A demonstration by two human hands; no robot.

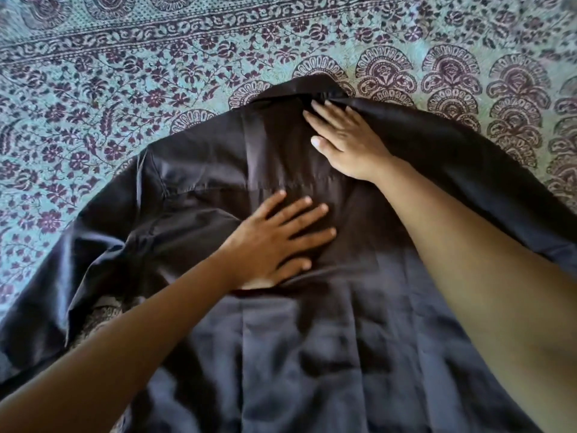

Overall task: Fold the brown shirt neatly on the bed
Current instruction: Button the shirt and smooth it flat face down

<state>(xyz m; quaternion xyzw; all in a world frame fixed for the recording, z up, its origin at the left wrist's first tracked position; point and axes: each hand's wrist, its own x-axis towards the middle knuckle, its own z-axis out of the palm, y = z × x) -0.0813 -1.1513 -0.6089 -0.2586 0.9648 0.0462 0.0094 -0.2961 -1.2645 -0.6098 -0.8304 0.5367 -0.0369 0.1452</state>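
The shirt (312, 307) lies spread out, back up, in the middle of the bed (93, 89), and both hands, left hand (278, 239) and right hand (346, 135), press flat with open fingers, holding nothing, so the folding looks barely begun.

A teal bedspread (93, 89) with dark floral print fills the background.

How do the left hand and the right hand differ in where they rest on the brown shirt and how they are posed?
The left hand lies on the middle of the back of the brown shirt; the right hand lies higher, just below the collar. The left hand's fingers point right and are spread; the right hand's point up-left and lie closer together. Both rest flat, palm down, gripping nothing, on the shirt spread over the patterned bedsheet.
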